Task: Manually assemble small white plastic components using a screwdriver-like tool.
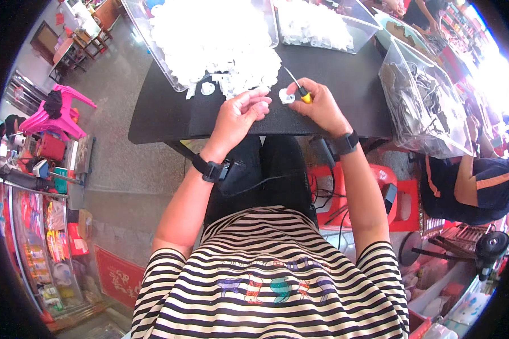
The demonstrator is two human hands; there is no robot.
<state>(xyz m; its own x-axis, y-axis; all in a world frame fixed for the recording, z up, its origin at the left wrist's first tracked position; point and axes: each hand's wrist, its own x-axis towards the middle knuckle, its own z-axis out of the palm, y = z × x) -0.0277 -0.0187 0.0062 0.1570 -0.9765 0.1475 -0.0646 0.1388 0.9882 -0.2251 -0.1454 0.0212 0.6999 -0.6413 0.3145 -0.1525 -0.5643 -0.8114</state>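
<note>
My right hand (321, 107) is closed round a small screwdriver (305, 94) with a yellow and black handle, its thin shaft slanting up and to the left. At the thumb of that hand is a small white plastic piece (286, 96); whether it is gripped or only touched is unclear. My left hand (240, 116) is just left of it, above the table's near part, thumb and fingertips drawn together. Anything between those fingertips is too small to make out. Beyond the left hand lies a bright heap of white plastic parts (249, 72), with one loose round white part (208, 88) beside it.
A clear bin (172, 79) overflows with white parts on the black table (350, 85). Behind is another clear bin (345, 50) of white pieces. At right, a clear bin (398, 127) holds grey and white pieces, near a seated person (464, 189). Pink stools (62, 113) stand left.
</note>
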